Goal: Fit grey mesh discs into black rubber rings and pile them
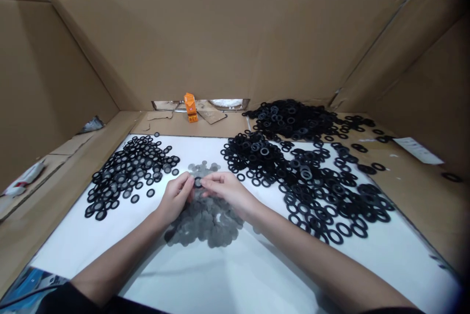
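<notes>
Between my two hands is a black rubber ring with a grey mesh disc in it (198, 182). My left hand (176, 196) pinches its left edge with thumb and finger. My right hand (225, 189) is closed at its right edge, fingertips together. Below both hands lies a pile of thin grey mesh discs (205, 226), partly hidden by the hands. On the left side is a heap of black rings with grey centres (128, 167). To the right spreads a large heap of open black rings (316, 191).
Another mound of black rings (290, 118) sits at the back right on cardboard. An orange box (190, 107) stands by a slot in the back cardboard wall (220, 35). A white label (418, 150) lies at right, a white tube (25, 179) at left. The work surface (176, 284) is white.
</notes>
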`<state>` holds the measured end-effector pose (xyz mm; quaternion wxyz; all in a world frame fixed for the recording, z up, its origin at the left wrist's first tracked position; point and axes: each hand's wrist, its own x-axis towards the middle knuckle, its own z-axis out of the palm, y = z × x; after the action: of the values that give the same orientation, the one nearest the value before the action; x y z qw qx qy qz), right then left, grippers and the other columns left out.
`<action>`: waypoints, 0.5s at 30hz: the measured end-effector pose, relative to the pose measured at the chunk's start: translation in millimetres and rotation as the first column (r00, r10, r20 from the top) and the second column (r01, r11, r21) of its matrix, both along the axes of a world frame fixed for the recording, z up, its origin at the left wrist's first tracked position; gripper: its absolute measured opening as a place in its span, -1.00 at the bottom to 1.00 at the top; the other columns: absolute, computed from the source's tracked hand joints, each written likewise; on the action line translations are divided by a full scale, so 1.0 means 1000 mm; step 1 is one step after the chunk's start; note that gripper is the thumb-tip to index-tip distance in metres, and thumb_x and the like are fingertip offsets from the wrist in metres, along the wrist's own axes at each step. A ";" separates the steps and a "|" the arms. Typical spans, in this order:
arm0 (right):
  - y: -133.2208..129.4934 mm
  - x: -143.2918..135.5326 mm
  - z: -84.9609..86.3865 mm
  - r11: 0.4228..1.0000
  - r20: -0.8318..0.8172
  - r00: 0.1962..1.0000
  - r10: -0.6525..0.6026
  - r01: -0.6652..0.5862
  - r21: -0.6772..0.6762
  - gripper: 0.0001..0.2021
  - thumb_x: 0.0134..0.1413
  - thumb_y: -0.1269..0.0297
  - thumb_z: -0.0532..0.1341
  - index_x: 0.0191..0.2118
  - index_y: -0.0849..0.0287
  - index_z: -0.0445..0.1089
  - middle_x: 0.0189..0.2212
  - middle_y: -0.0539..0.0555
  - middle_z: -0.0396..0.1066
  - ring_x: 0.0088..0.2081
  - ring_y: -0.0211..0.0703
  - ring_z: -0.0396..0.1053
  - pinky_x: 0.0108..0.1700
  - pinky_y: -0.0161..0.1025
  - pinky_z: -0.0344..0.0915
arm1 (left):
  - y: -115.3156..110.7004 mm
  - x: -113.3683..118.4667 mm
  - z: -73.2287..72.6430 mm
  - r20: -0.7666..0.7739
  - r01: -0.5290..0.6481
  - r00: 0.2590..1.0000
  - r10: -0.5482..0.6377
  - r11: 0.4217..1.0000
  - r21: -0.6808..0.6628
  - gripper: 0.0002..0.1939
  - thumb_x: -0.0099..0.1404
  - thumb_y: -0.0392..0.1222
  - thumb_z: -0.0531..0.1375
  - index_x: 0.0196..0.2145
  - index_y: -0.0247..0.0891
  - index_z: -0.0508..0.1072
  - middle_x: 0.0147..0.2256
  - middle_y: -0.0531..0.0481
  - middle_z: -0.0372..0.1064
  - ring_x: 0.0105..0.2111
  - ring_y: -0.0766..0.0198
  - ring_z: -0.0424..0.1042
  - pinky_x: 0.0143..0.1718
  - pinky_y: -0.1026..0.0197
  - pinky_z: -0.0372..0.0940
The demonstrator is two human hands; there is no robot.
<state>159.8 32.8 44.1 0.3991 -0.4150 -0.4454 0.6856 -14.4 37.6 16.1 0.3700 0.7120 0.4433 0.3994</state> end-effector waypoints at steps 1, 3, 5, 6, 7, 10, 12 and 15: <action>0.001 0.001 -0.001 1.000 0.015 1.000 -0.002 0.002 0.020 -0.74 -0.16 0.12 0.35 -0.43 0.25 0.51 -0.46 0.02 0.46 -0.42 -0.25 0.39 -0.24 -0.28 0.26 | 0.000 0.000 0.001 0.013 0.034 0.999 -0.034 0.999 -0.027 -0.66 0.38 -0.06 -0.03 -0.50 -0.25 0.24 -0.61 0.12 0.23 -0.60 0.36 0.23 -0.50 0.30 0.16; 0.002 0.004 -0.002 0.998 0.055 0.998 -0.008 0.005 0.059 -0.75 -0.15 0.13 0.35 -0.42 0.24 0.52 -0.47 0.03 0.47 -0.43 -0.25 0.39 -0.25 -0.28 0.26 | 0.002 -0.002 0.004 0.037 0.064 0.997 -0.062 0.997 -0.050 -0.77 0.36 -0.06 0.01 -0.32 -0.26 0.30 -0.51 0.08 0.31 -0.54 0.35 0.30 -0.47 0.30 0.21; 0.003 0.007 -0.003 0.997 0.080 0.997 -0.015 0.009 0.072 -0.75 -0.14 0.12 0.34 -0.42 0.24 0.53 -0.47 0.04 0.48 -0.42 -0.24 0.39 -0.23 -0.27 0.26 | 0.003 -0.004 0.005 0.008 0.059 0.998 -0.059 0.998 -0.007 -0.72 0.29 -0.08 0.12 -0.10 -0.26 0.29 -0.40 0.03 0.37 -0.48 0.32 0.36 -0.43 0.29 0.26; 0.003 0.008 -0.003 0.998 0.079 0.997 -0.017 0.012 0.064 -0.74 -0.13 0.11 0.34 -0.42 0.24 0.53 -0.47 0.04 0.48 -0.41 -0.23 0.39 -0.23 -0.26 0.27 | 0.003 -0.005 0.005 -0.027 0.061 0.998 -0.060 0.997 0.039 -0.62 0.25 -0.09 0.17 -0.01 -0.24 0.26 -0.35 0.00 0.40 -0.46 0.31 0.39 -0.40 0.28 0.29; 0.002 0.008 -0.003 0.999 0.070 0.997 -0.015 0.012 0.049 -0.73 -0.14 0.10 0.34 -0.41 0.24 0.53 -0.47 0.05 0.48 -0.40 -0.22 0.40 -0.22 -0.25 0.27 | 0.003 -0.006 0.005 -0.067 0.070 0.996 -0.064 0.993 0.091 -0.54 0.21 -0.12 0.21 0.04 -0.23 0.24 -0.31 -0.02 0.42 -0.44 0.30 0.41 -0.36 0.26 0.31; 0.001 0.009 -0.004 1.000 0.031 0.999 0.009 -0.009 0.002 -0.72 -0.15 0.10 0.35 -0.39 0.24 0.53 -0.47 0.04 0.48 -0.39 -0.23 0.40 -0.19 -0.24 0.27 | 0.003 -0.007 0.003 -0.143 0.073 0.989 -0.039 0.968 0.241 -0.61 0.18 -0.17 0.25 -0.02 -0.23 0.35 -0.30 -0.04 0.47 -0.46 0.30 0.43 -0.31 0.24 0.34; 0.000 0.008 -0.004 0.999 0.000 1.000 0.026 -0.026 -0.021 -0.73 -0.15 0.10 0.36 -0.39 0.23 0.52 -0.45 0.03 0.47 -0.39 -0.26 0.40 -0.17 -0.25 0.27 | 0.002 -0.005 0.001 -0.133 0.040 0.991 0.001 0.950 0.311 -0.75 0.20 -0.20 0.24 -0.14 -0.25 0.43 -0.36 -0.03 0.49 -0.48 0.29 0.43 -0.34 0.25 0.34; 0.000 0.008 -0.003 0.998 -0.016 0.999 0.027 -0.028 -0.059 -0.73 -0.15 0.09 0.36 -0.42 0.23 0.51 -0.46 0.00 0.46 -0.40 -0.29 0.40 -0.15 -0.28 0.27 | 0.000 -0.003 -0.001 -0.101 0.007 0.994 0.030 0.939 0.345 -0.80 0.18 -0.23 0.25 -0.20 -0.27 0.45 -0.40 -0.02 0.49 -0.50 0.30 0.42 -0.37 0.26 0.34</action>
<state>167.7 32.6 41.5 0.3806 -0.4151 -0.4274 0.7072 -17.0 37.7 15.3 0.2134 0.7832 0.3895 0.4352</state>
